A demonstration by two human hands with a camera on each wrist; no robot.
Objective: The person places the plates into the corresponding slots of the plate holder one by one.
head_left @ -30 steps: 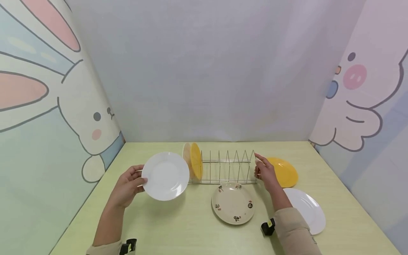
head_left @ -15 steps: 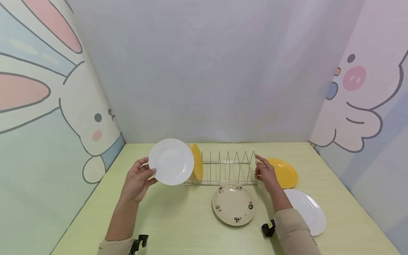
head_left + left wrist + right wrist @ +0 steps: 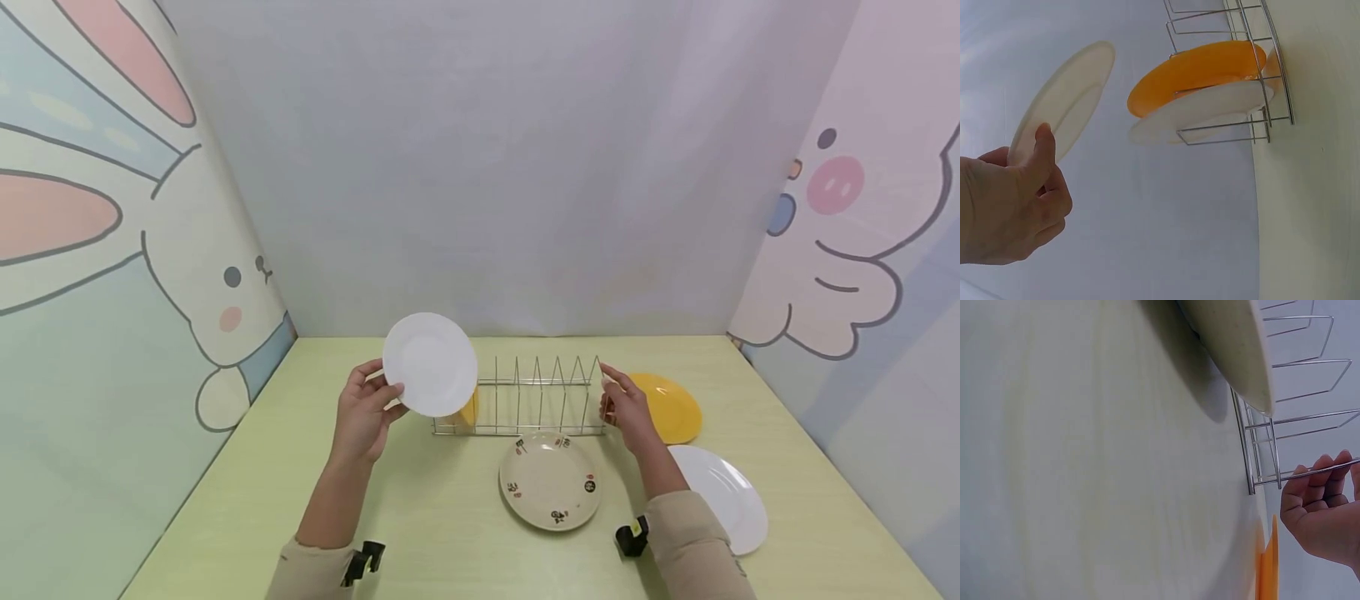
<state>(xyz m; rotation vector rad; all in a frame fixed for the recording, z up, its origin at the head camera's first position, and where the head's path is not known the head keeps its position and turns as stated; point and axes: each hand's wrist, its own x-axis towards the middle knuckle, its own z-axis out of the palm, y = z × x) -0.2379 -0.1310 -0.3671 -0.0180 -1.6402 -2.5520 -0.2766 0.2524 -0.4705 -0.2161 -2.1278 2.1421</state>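
My left hand [image 3: 365, 414] pinches the left rim of a white plate [image 3: 430, 364] and holds it raised at the left end of a wire dish rack [image 3: 540, 430]. In the left wrist view, that white plate [image 3: 1067, 100] is apart from the rack. An orange-yellow plate [image 3: 1197, 72] and a white plate [image 3: 1210, 109] stand upright in the rack's slots there; the head view mostly hides them behind the held plate. My right hand [image 3: 624, 406] grips the rack's right end, its fingers curled round the end wire [image 3: 1319, 470] in the right wrist view.
A cream plate with printed figures [image 3: 550, 483] lies in front of the rack. To the right lie a yellow plate [image 3: 667, 408] and a white plate [image 3: 723, 500], partly behind the right arm. A grey-white wall [image 3: 480, 167] stands behind the table [image 3: 435, 533].
My left hand has carried the white plate to the right and up, so it now covers most of the plates standing in the rack. The right hand stays on the rack.
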